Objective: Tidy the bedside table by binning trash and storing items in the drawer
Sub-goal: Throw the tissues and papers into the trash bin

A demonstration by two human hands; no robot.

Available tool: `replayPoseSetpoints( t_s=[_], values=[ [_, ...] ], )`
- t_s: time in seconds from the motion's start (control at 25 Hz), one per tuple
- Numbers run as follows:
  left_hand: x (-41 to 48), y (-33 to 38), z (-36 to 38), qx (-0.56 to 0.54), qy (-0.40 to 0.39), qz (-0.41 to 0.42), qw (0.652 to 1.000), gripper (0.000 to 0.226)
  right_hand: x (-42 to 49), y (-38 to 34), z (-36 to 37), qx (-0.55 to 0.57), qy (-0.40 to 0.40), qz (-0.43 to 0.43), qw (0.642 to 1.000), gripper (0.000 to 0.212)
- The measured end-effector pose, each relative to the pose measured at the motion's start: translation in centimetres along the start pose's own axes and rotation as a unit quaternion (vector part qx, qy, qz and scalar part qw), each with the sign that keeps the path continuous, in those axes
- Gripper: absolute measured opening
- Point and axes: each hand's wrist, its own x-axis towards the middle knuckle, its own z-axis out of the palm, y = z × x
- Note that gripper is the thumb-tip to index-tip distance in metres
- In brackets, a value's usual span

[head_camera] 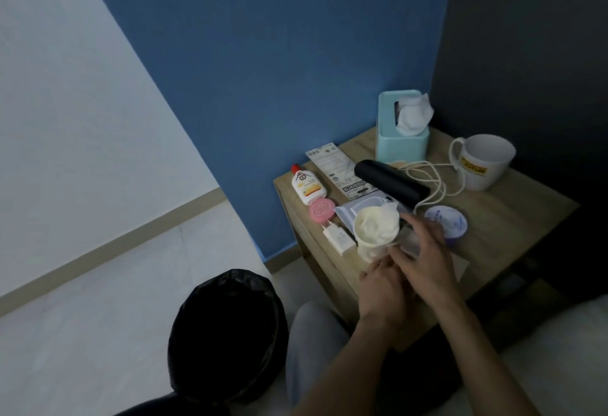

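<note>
Risk of a spill at the point of grasp: the paper cup (376,229), stuffed above its rim with crumpled tissue, looks light and top-heavy, so a hard squeeze low on its wall or a quick lift would probably buckle it or shed tissue onto the counter (513,218). Left hand (383,290): fingers curled at the foot of the cup, gripping it from the near side. Right hand (427,257): about half open, fingers loosely bent over a pale, blurred scrap (411,244) just beside the cup; whether it pinches that scrap cannot be told. Beside the cup on the left lie a white charger plug (339,238) and a clear pouch (353,213), then a pink round tin (321,211) and a lotion bottle (307,187). To the right of the hands sits a blue-lidded jar (449,221). Farther back are a black case (391,182), a looped white cable (434,178) that a sweeping forearm could snag, a mug (483,162) and a teal tissue box (399,142). The bin (227,333), lined with a black bag, stands on the floor well apart from the cup, so loose tissue may drop on the way. No drawer is in view.
</note>
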Motion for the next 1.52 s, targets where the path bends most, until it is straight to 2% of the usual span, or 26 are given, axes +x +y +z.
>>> replayPoseSetpoints(
  t_s=[0.12, 0.28, 0.36, 0.52, 0.56, 0.68, 0.8, 1.04, 1.2, 1.36, 1.44, 1.52],
  values=[
    [-0.8, -1.2, -0.7, -0.076, 0.002, -0.002, 0.997, 0.03, -0.3, -0.2, 0.7, -0.017, -0.029, -0.02, 0.999, 0.065],
    [-2.6, -4.1, -3.2, -0.18, 0.034, -0.075, 0.98, 0.008, -0.6, -0.8, 2.0, -0.051, -0.031, -0.018, 0.998, 0.027],
    [-3.3, -6.7, -5.1, -0.223, 0.086, -0.119, 0.964, 0.027, -0.9, -2.1, 2.1, -0.066, -0.021, -0.02, 0.997, 0.023],
    [-5.4, -12.3, -9.2, -0.276, 0.211, -0.148, 0.926, 0.015, -2.0, -6.7, 2.8, -0.11, 0.014, -0.124, 0.986, 0.027],
    [-6.1, -13.7, -10.3, -0.292, 0.229, -0.148, 0.917, 0.023, -2.1, -8.1, 3.6, -0.112, 0.007, -0.148, 0.983, 0.028],
    [-8.5, -18.4, -12.3, -0.312, 0.263, -0.188, 0.894, 0.036, -2.5, -11.2, 8.6, -0.102, -0.064, -0.18, 0.976, 0.027],
    [-10.9, -22.8, -12.5, -0.337, 0.287, -0.263, 0.857, 0.043, -3.4, -11.5, 16.1, -0.108, -0.182, -0.196, 0.957, 0.025],
    [-13.9, -31.3, -8.2, -0.358, 0.227, -0.403, 0.811, 0.045, -6.4, -7.7, 30.3, -0.233, -0.328, -0.141, 0.904, 0.035],
    [-14.3, -35.0, -4.3, -0.401, 0.173, -0.47, 0.767, 0.048, -7.8, -5.1, 35.0, -0.324, -0.383, -0.086, 0.861, 0.032],
    [-13.7, -36.8, -3.2, -0.418, 0.179, -0.472, 0.755, 0.044, -7.1, -4.2, 36.7, -0.371, -0.375, -0.069, 0.847, 0.031],
    [-13.5, -36.8, -3.7, -0.445, 0.175, -0.452, 0.753, 0.053, -6.6, -4.0, 37.0, -0.359, -0.384, -0.07, 0.847, 0.03],
    [-13.2, -36.8, -3.8, -0.487, 0.153, -0.44, 0.739, 0.066, -6.2, -3.6, 37.1, -0.329, -0.403, -0.062, 0.852, 0.04]
  ],
)
